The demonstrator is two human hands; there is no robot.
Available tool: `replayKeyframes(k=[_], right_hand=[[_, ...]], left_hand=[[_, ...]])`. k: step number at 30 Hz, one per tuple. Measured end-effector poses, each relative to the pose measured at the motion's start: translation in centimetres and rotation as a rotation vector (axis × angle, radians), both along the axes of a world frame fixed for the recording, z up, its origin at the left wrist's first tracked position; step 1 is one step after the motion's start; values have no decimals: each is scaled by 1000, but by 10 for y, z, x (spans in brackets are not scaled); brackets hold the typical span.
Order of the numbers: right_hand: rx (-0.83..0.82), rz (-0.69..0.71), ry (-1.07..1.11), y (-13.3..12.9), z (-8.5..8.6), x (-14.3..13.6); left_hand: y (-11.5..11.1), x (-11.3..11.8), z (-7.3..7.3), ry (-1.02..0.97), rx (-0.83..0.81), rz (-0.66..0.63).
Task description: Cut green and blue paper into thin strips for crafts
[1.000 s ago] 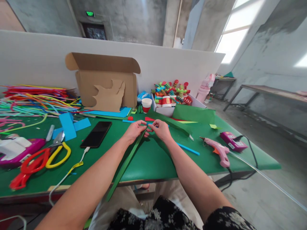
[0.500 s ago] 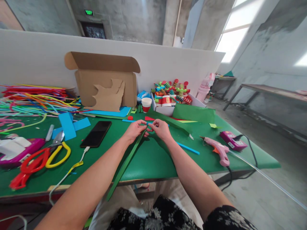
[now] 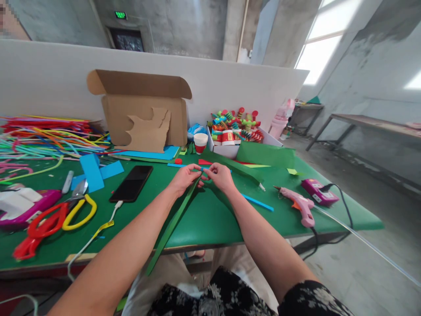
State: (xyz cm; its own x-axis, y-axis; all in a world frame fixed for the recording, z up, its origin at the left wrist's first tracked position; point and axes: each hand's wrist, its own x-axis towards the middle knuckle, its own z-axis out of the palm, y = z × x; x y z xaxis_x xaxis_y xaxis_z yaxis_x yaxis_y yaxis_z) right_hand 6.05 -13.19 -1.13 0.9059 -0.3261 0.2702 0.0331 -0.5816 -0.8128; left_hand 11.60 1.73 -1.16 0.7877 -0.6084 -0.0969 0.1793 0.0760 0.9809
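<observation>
Both my hands meet above the middle of the green table. My left hand (image 3: 184, 179) pinches the upper end of a long green paper strip (image 3: 173, 226), which slants down past the table's front edge toward my lap. My right hand (image 3: 219, 176) pinches at the same spot, where a small bit of blue paper (image 3: 202, 169) shows between the fingertips. The fingers partly hide how the blue and green pieces meet. Thin blue strips (image 3: 258, 202) lie to the right of my right hand and behind both hands.
A pink glue gun (image 3: 297, 206) and a purple power socket (image 3: 319, 193) lie right. Scissors (image 3: 62, 216), a phone (image 3: 132, 183) and blue paper pieces (image 3: 94, 172) are left. Behind stand a cardboard box (image 3: 144, 98), a paper cup (image 3: 200, 143) and a box of paper figures (image 3: 225, 151).
My hands keep nearly the same pinch on the green strip and the blue bit. Only a slight shift of the camera view shows.
</observation>
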Motion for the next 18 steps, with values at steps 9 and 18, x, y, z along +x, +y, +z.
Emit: replayKeyframes(k=[9,18], right_hand=[[-55,-44,-44,3,8,-4],[-59,33,-228,28,11,-15]], left_hand=[[0,1,1,8,17,58],[6,9,8,24,-82,236]])
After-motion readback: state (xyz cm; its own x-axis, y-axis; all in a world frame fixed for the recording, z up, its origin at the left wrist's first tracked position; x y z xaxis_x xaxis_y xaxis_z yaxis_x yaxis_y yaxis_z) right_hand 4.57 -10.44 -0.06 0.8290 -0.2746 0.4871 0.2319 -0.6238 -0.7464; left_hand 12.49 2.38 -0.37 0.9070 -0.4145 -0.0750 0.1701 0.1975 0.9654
